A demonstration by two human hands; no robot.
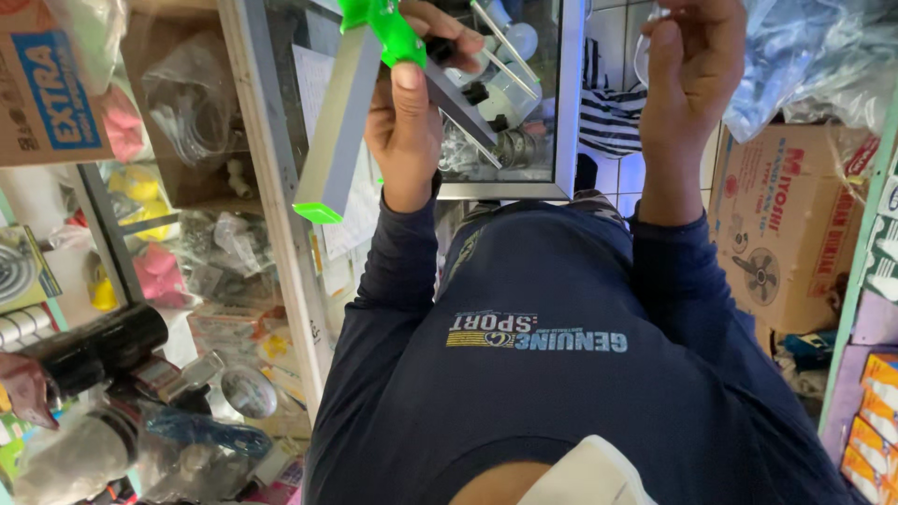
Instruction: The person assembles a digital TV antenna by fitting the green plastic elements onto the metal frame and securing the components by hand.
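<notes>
Grey bar (339,122) with green end caps sits pinched between the left hand's (407,112) thumb and fingers, tilted before a glass cabinet (561,103). The right hand (687,79) is closed on a clear plastic bag (795,56). Held one-handed near its top, the bar could swing into the glass.

Person wears a dark navy long-sleeve top; sleeves run down to both wrists, cuffs snug, fabric creased along the forearms. Chest has a small printed logo strip: white and grey lettering with a yellow striped block at one end. Something white sits at the bottom edge of the view, below the chest print, can't tell what. Left hand (404,103) and right hand (687,70) are bare: no gloves, rings or watch visible.
</notes>
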